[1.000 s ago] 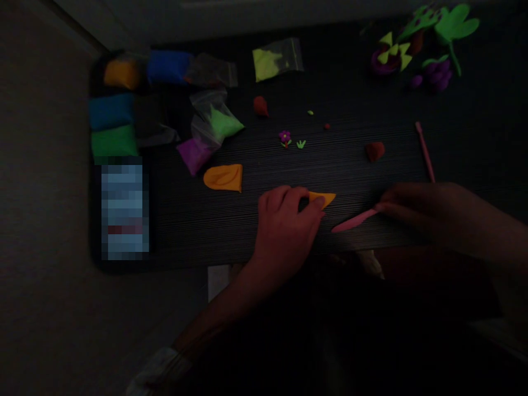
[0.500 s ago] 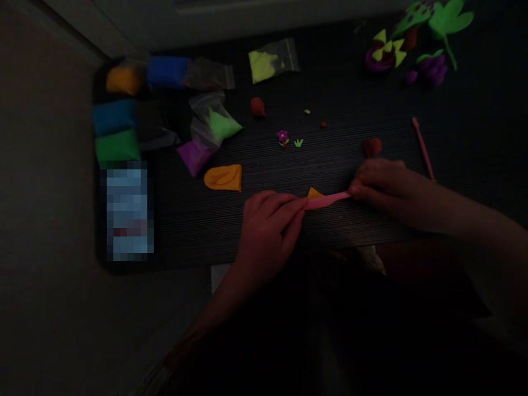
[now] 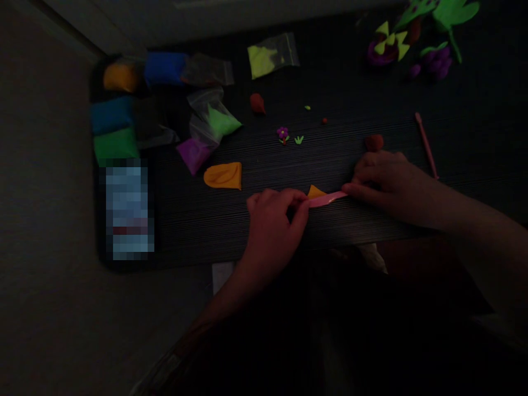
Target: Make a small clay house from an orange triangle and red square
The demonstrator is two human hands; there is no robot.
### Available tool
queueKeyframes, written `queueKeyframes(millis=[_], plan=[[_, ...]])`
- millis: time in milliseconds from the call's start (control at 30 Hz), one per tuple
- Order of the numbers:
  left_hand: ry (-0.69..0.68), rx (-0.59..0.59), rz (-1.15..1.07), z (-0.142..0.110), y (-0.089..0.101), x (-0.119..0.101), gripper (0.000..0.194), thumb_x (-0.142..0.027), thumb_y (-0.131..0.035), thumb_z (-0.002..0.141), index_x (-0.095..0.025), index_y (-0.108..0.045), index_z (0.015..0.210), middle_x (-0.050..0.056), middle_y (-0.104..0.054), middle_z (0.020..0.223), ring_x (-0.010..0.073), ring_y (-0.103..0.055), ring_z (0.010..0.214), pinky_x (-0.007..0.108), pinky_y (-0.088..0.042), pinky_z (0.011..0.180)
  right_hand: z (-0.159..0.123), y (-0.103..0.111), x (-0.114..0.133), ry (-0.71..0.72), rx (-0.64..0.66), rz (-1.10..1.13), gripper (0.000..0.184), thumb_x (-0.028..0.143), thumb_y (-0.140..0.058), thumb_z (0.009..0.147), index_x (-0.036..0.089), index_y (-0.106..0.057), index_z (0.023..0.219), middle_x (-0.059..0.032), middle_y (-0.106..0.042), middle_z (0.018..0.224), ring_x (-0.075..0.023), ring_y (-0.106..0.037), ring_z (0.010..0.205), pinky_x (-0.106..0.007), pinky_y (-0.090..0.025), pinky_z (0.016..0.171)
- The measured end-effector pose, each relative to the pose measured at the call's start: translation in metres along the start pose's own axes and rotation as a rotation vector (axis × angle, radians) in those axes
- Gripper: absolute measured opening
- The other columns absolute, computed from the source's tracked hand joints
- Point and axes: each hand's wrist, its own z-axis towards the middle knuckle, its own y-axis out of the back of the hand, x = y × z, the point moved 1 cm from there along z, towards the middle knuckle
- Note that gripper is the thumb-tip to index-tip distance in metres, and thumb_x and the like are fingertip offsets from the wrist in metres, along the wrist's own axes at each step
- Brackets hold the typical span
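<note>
Left hand [image 3: 277, 225]: thumb and fingertips pinched together at the tip end of the pink knife [image 3: 326, 199]; whether they also grip the small orange piece [image 3: 315, 191] cannot be told. Right hand [image 3: 391, 184]: pinching the knife's other end between thumb and curled fingers. The knife lies roughly parallel to the near edge of the worktop [image 3: 185, 231], about midway along the part in view and somewhat in from that edge. The small orange piece shows along the knife's far side, its point towards the far edge.

Rounded orange slab [image 3: 223, 176]: flat, left of the left hand and apart from it. Red lump [image 3: 374, 142]: just beyond the right hand; contact cannot be told. Pink rod [image 3: 426, 146]: right of the lump. Purple flower [image 3: 282, 133]: beyond the left hand, beside a green sprig [image 3: 299, 140]. Device with blurred screen [image 3: 130, 209]: at the near left corner.
</note>
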Motion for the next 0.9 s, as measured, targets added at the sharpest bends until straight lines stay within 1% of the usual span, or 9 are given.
queueKeyframes(millis=[167,367,667,800,900], plan=[[0.012,0.004,0.063,0.0000,-0.0029,-0.0030,0.008,-0.026,-0.050,0.083,-0.022,-0.056,0.084,-0.003,-0.062,0.075,0.0171,-0.052,0.078,0.039,-0.030,0.078,0.0018,-0.0017,0.0012,0.000,-0.015,-0.045,0.033,0.044,-0.044,0.083,0.019,-0.059,0.068,-0.0054,-0.057,0.080,-0.0230,-0.052,0.085,-0.036,-0.031,0.069],[0.013,0.022,0.115,-0.0008,-0.0024,-0.0059,0.007,-0.026,-0.048,0.084,-0.022,-0.051,0.089,-0.002,-0.060,0.076,0.0184,-0.052,0.079,0.040,-0.028,0.078,0.0031,-0.0042,0.0011,0.014,-0.015,-0.102,0.035,0.045,-0.043,0.084,0.019,-0.060,0.069,-0.0059,-0.056,0.079,-0.0233,-0.052,0.082,-0.036,-0.031,0.068],[-0.032,0.070,0.266,0.0030,-0.0006,-0.0087,0.009,-0.028,-0.048,0.084,-0.021,-0.050,0.090,-0.001,-0.060,0.075,0.0205,-0.052,0.077,0.040,-0.028,0.075,0.0046,-0.0059,-0.0002,0.014,-0.011,-0.162,0.037,0.047,-0.042,0.083,0.018,-0.061,0.068,-0.0075,-0.055,0.078,-0.0232,-0.051,0.080,-0.035,-0.030,0.065],[-0.028,0.096,0.295,0.0033,0.0006,-0.0095,0.011,-0.028,-0.047,0.085,-0.020,-0.050,0.092,0.000,-0.060,0.078,0.0207,-0.051,0.079,0.040,-0.029,0.076,0.0045,-0.0049,0.0005,0.005,0.005,-0.184,0.037,0.047,-0.042,0.083,0.018,-0.061,0.068,-0.0072,-0.056,0.079,-0.0223,-0.051,0.080,-0.034,-0.030,0.065],[-0.028,0.090,0.289,0.0025,0.0003,-0.0078,0.012,-0.028,-0.046,0.086,-0.020,-0.051,0.092,0.000,-0.060,0.080,0.0198,-0.051,0.080,0.038,-0.029,0.075,0.0033,-0.0050,0.0017,-0.009,0.001,-0.188,0.036,0.045,-0.042,0.084,0.018,-0.061,0.069,-0.0069,-0.056,0.081,-0.0217,-0.051,0.080,-0.035,-0.031,0.066]])
